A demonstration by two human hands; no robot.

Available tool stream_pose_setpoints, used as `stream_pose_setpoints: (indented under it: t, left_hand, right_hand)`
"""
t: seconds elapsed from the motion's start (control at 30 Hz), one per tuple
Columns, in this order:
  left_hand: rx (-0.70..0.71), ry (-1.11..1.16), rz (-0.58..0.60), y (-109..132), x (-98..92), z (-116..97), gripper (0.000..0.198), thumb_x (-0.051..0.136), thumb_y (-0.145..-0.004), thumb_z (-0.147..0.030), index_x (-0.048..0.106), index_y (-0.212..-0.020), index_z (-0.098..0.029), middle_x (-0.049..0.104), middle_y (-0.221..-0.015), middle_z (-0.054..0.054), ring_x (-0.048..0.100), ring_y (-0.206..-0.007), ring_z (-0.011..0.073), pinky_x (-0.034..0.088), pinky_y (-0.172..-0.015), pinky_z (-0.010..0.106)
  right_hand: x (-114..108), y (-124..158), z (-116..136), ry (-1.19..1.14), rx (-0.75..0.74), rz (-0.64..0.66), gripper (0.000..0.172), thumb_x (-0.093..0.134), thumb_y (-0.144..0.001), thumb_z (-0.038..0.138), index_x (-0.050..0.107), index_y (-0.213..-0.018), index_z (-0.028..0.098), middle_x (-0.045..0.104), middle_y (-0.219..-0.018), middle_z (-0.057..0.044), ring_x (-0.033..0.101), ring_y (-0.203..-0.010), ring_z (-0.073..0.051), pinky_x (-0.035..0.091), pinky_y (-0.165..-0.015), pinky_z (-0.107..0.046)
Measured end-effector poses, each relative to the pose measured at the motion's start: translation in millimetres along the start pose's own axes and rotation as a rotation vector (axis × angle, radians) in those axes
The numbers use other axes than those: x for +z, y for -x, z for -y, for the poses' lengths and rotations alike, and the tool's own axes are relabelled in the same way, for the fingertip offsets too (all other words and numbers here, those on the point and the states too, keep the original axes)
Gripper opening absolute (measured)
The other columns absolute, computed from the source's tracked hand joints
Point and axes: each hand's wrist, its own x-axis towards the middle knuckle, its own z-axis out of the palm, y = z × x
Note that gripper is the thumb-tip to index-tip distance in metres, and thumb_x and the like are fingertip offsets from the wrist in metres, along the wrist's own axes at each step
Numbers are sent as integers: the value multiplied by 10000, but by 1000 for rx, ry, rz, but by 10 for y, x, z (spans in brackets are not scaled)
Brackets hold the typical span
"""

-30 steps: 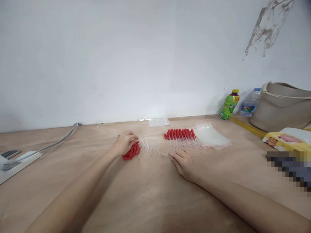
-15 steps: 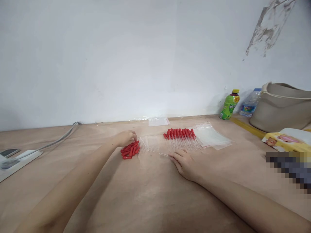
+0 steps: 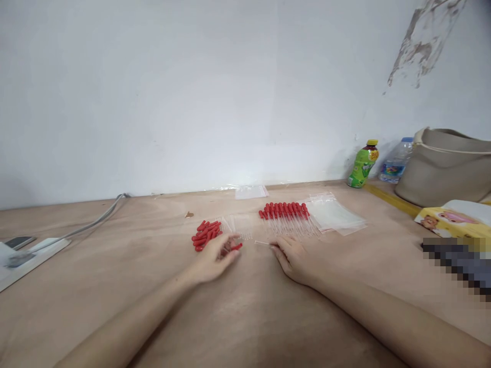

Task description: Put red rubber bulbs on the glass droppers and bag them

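Note:
My left hand (image 3: 217,258) is closed on a red rubber dropper bulb (image 3: 237,247), whose end points toward my right hand. In the fingers of my right hand (image 3: 290,258) is a thin clear glass dropper tube (image 3: 262,243), its free end pointing left. A short gap separates bulb and tube. Behind my left hand lies a pile of loose red bulbs (image 3: 205,234). Clear tubes (image 3: 230,223) lie beside it, partly hidden by my fingers. Beyond my right hand, several droppers with red bulbs fitted (image 3: 286,210) lie in a row.
Clear zip bags (image 3: 335,214) lie right of the row, and another bag (image 3: 251,192) is by the wall. A green bottle (image 3: 362,164), a water bottle (image 3: 396,161) and a grey-brown bin (image 3: 445,166) stand back right. A cable (image 3: 103,213) runs along the left.
My left hand has moved from the bulb pile toward the right and nearer me, now with a red bulb in its fingers. My right hand stays nearly in place with the tube.

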Motion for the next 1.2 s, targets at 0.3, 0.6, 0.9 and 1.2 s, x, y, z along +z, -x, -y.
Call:
stream_pose_setpoints:
  t: [0.3, 0.6, 0.9, 1.2]
  left_hand:
    - [-16, -28, -38, 41, 263, -117, 212, 437, -831, -311, 570, -782, -153, 527, -724, 9, 474, -613, 109, 358, -546, 209]
    - [-4, 26, -84, 58, 302, -138, 179, 497, -803, -297, 595, -777, -150, 533, -688, 4, 478, -593, 104, 372, -540, 204]
    - [-126, 414, -28, 63, 428, 3, 243, 498, -806, -321, 616, -829, -109, 565, -596, 6, 523, -506, 87, 444, -515, 197]
    - [-137, 300, 82, 87, 410, -54, 254, 488, -808, -330, 647, -817, -133, 565, -585, -3, 526, -508, 91, 439, -503, 187]
  right_hand:
    - [-160, -30, 150, 122, -52, -9, 204, 383, -855, 236, 581, -860, 190, 631, -720, -11, 533, -649, -123, 315, -650, -258]
    - [-126, -22, 157, 88, -49, 114, 190, 399, -847, 260, 556, -775, 182, 572, -612, 3, 480, -601, -122, 286, -644, -267]
    - [-88, -18, 72, -118, -26, 170, 197, 412, -851, 261, 583, -778, 195, 585, -620, 14, 456, -588, -110, 273, -692, -278]
    - [-91, -72, 6, 25, -172, 170, 204, 406, -847, 210, 595, -772, 196, 612, -664, 1, 478, -580, -102, 234, -682, -290]
